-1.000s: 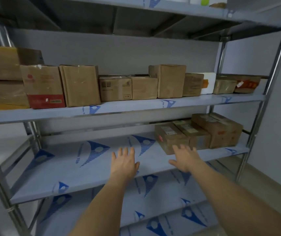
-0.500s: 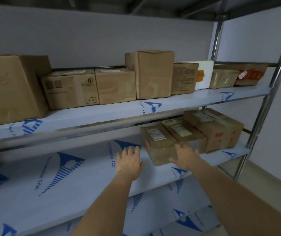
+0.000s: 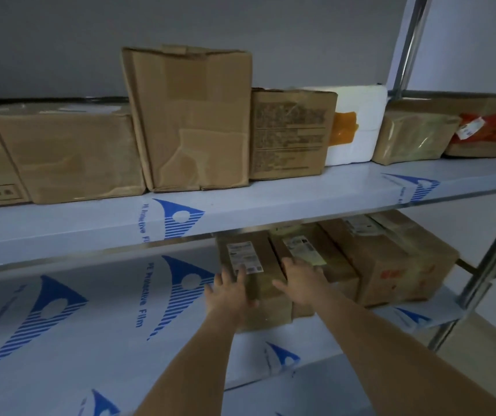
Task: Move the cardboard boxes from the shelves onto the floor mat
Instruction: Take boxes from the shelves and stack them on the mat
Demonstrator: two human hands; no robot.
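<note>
In the head view, both hands reached under the upper shelf (image 3: 270,202) to the leftmost labelled cardboard box (image 3: 258,283) on the lower shelf (image 3: 90,340), which sat toward that shelf's right end, touching a second labelled box (image 3: 316,259), with a larger box (image 3: 391,259) beyond it near the right post. The left hand (image 3: 228,292) lay on the box's near left corner, fingers spread and straight, not clamped. The right hand (image 3: 301,280) rested flat over the seam between the two boxes, fingers likewise extended. The step appeared to be the start of a grasp. The next move likely called for closing both hands on the box's sides and drawing it clear of its neighbour; the floor mat was not visible.
</note>
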